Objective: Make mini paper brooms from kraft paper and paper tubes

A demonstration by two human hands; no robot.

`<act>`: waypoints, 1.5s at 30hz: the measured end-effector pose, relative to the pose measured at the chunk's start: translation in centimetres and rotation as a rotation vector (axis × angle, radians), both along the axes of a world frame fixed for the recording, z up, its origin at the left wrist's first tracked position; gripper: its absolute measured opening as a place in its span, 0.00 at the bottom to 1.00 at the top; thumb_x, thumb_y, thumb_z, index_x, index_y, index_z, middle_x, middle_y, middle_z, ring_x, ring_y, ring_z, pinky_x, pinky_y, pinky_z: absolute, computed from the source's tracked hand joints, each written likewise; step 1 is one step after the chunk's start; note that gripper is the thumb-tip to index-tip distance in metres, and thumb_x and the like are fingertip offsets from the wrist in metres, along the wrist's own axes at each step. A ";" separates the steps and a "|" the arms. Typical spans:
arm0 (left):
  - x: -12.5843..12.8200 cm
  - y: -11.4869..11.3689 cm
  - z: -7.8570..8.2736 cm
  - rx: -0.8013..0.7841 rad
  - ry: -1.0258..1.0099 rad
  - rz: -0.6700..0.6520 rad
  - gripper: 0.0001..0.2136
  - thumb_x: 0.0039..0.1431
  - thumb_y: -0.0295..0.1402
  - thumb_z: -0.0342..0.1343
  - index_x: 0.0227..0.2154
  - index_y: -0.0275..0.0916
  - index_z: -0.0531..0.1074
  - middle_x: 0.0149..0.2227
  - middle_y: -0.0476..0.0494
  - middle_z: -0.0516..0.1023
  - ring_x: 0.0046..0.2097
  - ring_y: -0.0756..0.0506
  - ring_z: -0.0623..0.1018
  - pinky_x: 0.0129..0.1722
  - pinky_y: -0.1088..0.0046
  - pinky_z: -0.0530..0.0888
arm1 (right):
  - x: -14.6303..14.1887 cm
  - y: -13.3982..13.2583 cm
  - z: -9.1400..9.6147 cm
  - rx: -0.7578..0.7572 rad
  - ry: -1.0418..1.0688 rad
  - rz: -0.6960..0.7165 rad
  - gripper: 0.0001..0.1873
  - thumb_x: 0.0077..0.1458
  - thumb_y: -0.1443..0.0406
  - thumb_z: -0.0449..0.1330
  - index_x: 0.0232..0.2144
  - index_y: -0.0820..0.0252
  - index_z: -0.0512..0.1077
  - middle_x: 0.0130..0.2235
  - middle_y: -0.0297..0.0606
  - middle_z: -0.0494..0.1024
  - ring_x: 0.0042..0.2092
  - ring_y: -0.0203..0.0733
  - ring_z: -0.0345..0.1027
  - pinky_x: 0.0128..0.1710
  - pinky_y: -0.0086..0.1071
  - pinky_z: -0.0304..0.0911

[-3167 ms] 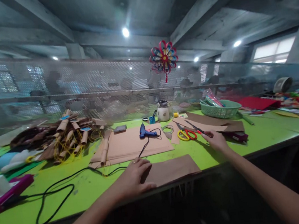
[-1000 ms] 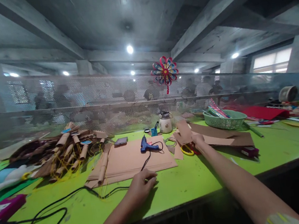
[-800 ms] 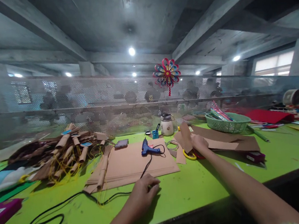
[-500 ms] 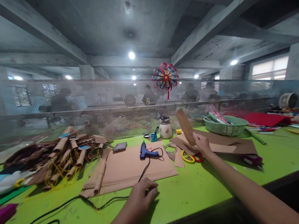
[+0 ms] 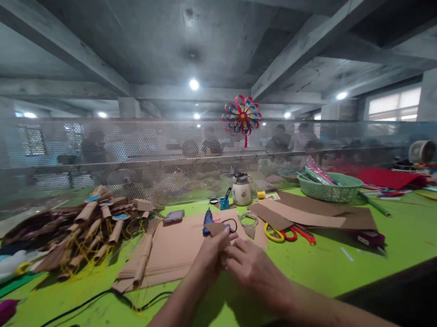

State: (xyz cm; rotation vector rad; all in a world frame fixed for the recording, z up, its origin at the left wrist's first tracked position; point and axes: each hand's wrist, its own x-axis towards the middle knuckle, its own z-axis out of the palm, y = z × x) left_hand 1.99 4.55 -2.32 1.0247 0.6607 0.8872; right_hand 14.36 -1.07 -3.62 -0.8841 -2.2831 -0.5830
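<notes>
My left hand [image 5: 210, 253] and my right hand [image 5: 251, 266] meet over the green table [image 5: 315, 271], in front of me. Both pinch a small brown paper strip [image 5: 216, 229] whose top edge shows above the left fingers. Just behind it a blue glue gun [image 5: 208, 219] lies on a stack of brown card sheets [image 5: 173, 246]. To the right of my hands, yellow-handled scissors [image 5: 273, 232] and red-handled scissors [image 5: 299, 233] rest beside more brown paper [image 5: 312, 214].
A heap of rolled brown paper tubes [image 5: 86, 225] with yellow string lies at the left. A black cord [image 5: 55, 324] crosses the near left. A phone [image 5: 173, 217], a white pot [image 5: 242, 192] and a green basket [image 5: 331, 187] stand near the mesh screen [image 5: 122, 159]. People sit beyond it.
My right hand lifted a brown paper strip from beside the scissors and brought it left to the middle. My left hand left the cord and rose to meet it on the strip.
</notes>
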 end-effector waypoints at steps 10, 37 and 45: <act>-2.5 -0.2 0.5 -0.136 -0.273 -0.354 0.24 0.59 0.37 0.50 0.52 0.21 0.68 0.44 0.25 0.77 0.45 0.37 0.78 0.46 0.64 0.72 | 2.6 -3.1 1.4 -0.136 0.331 0.306 0.12 0.58 0.76 0.54 0.40 0.59 0.71 0.40 0.42 0.77 0.46 0.45 0.66 0.48 0.42 0.63; -0.7 -0.3 -0.7 0.072 -0.260 -0.080 0.18 0.54 0.25 0.56 0.50 0.38 0.71 0.50 0.36 0.75 0.50 0.40 0.75 0.47 0.62 0.73 | 3.1 6.1 1.0 -0.716 1.343 0.310 0.35 0.41 0.61 0.70 0.52 0.56 0.65 0.38 0.38 0.79 0.42 0.45 0.73 0.44 0.38 0.68; -1.1 -0.3 -0.6 0.055 -0.159 -0.057 0.22 0.52 0.43 0.62 0.44 0.30 0.75 0.44 0.32 0.78 0.45 0.38 0.77 0.44 0.65 0.72 | 2.6 4.3 1.1 -0.714 1.294 0.321 0.40 0.45 0.63 0.68 0.60 0.58 0.59 0.41 0.39 0.78 0.44 0.44 0.73 0.46 0.38 0.68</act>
